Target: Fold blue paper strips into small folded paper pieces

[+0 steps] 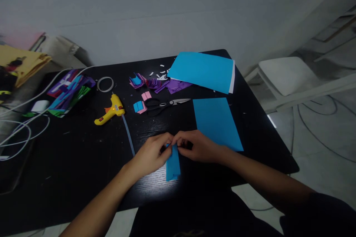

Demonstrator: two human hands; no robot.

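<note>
A folded strip of blue paper (172, 164) stretches toward me near the table's front edge. Its far end is pinched between the fingertips of my left hand (154, 152) and my right hand (196, 144), which meet there. The fingers cover that end, so the fold beneath them is hidden. Just beyond my right forearm lies a flat blue sheet (218, 122). Scissors (167, 105) with black handles rest past my hands, their blades pointing right. A yellow glue gun (111, 110) lies to the left, a long translucent glue stick (128, 135) trailing from its back.
Blue and white sheets (203, 72) are stacked at the back right over purple paper (178, 86) and white scraps. Small folded pink and blue pieces (138, 106) sit beside the scissors. A tape ring (105, 84), bundled coloured strips (69, 94) and white cables (27, 129) occupy the left.
</note>
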